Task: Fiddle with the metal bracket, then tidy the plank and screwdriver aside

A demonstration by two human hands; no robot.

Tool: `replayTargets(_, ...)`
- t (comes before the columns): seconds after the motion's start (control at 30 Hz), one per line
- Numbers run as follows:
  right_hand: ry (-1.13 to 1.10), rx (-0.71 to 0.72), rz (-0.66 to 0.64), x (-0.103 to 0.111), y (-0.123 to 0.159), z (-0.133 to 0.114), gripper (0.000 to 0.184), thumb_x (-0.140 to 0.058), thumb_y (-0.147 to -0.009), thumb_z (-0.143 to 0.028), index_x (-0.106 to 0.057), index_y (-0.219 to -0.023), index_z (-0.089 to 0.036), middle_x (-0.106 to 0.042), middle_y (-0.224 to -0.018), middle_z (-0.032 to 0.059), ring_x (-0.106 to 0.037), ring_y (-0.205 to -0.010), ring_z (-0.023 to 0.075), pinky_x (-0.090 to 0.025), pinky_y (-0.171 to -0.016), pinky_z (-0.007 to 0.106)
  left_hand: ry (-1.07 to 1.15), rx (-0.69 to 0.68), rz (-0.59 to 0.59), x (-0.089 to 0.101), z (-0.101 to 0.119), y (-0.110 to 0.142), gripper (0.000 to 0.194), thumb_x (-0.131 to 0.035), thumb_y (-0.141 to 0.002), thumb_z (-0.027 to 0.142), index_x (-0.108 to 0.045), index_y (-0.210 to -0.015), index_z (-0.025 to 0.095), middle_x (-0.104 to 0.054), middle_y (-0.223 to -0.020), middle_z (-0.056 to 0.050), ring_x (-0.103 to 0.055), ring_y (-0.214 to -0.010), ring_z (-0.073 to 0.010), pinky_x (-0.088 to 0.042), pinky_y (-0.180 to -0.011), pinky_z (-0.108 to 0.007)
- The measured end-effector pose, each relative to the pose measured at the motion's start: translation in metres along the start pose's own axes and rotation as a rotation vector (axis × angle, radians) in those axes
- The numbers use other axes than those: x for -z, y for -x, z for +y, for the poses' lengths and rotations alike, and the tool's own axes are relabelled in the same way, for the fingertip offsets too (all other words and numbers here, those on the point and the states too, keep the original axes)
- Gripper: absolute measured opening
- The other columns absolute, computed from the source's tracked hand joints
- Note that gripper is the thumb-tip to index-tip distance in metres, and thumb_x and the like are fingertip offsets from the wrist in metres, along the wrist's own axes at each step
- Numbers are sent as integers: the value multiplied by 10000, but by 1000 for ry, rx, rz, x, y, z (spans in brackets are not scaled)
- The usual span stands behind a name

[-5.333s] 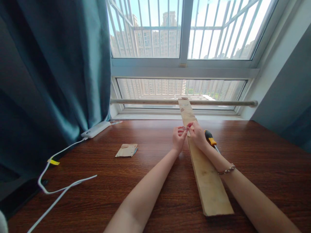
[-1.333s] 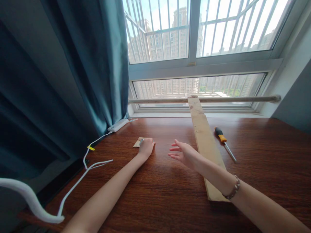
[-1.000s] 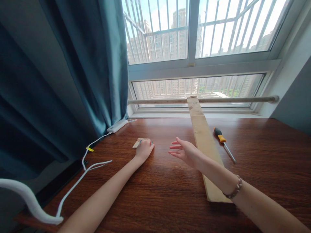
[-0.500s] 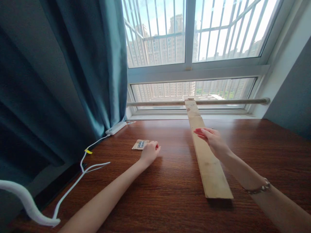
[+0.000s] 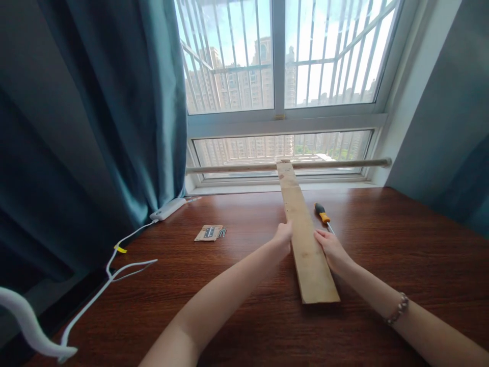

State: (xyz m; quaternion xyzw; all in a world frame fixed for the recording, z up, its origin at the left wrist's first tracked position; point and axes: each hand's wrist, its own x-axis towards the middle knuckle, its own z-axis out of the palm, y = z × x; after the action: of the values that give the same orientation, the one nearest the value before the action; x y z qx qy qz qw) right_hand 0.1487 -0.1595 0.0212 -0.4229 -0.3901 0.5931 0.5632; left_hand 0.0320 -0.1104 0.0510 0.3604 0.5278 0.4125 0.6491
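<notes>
A long pale wooden board [image 5: 310,260] lies lengthwise over the table, its far end up by the rail at the window. My left hand [image 5: 283,235] grips the board's left edge, its fingers partly hidden. On the opposite edge, my right hand [image 5: 332,250] is closed with thumb and fingers on the wood. Just beyond that hand lies a screwdriver [image 5: 323,213] with a black and orange handle, its shaft tip hidden behind the hand. To the left, a small piece of cardboard [image 5: 201,234] carries a dark metal plate [image 5: 209,233], with several screws [image 5: 222,233] at its right side.
A white power strip [image 5: 168,209] sits at the table's back left by the blue curtain [image 5: 148,127]. White cables [image 5: 87,308] run along the left edge. A horizontal rail [image 5: 340,164] crosses in front of the window. The brown table [image 5: 244,311] spreads around the board.
My left hand has moved right from beside the cardboard to the board, uncovering the screws. My right hand has come down to the board's right edge, and the screwdriver now shows. The view has shifted.
</notes>
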Motion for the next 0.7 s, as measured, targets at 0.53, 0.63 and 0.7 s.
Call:
replayTargets(0.53, -63, -98, -70, -15, 15, -2, 361, -427, -889, -405, -469, -1153, -162, -613, -1086, 126, -626, -888, 193, -459, -842, 338, -101, -283, 540, 181, 74, 7, 252, -543, -806, 314, -601, -765, 72, -632, -624, -86, -610, -554, -199, -509, -506, -294)
replayTargets(0.63, -66, -113, -70, -13, 12, -1, 355, -399, -903, -392, -489, -1128, -132, -625, -1057, 139, -618, -912, 197, -453, -851, 329, -67, -367, 667, 223, 84, 26, 228, -547, -812, 283, -609, -807, 63, -625, -644, -82, -619, -630, -222, -517, -543, -321)
replayTargets(0.7, -66, -129, -48, -13, 10, -1, 344, -388, -909, -378, -501, -1104, -119, -633, -1036, 143, -621, -902, 196, -458, -839, 321, -68, -457, 751, 240, 90, 41, 237, -545, -822, 288, -600, -901, 71, -632, -783, -81, -612, -735, -226, -520, -614, -344)
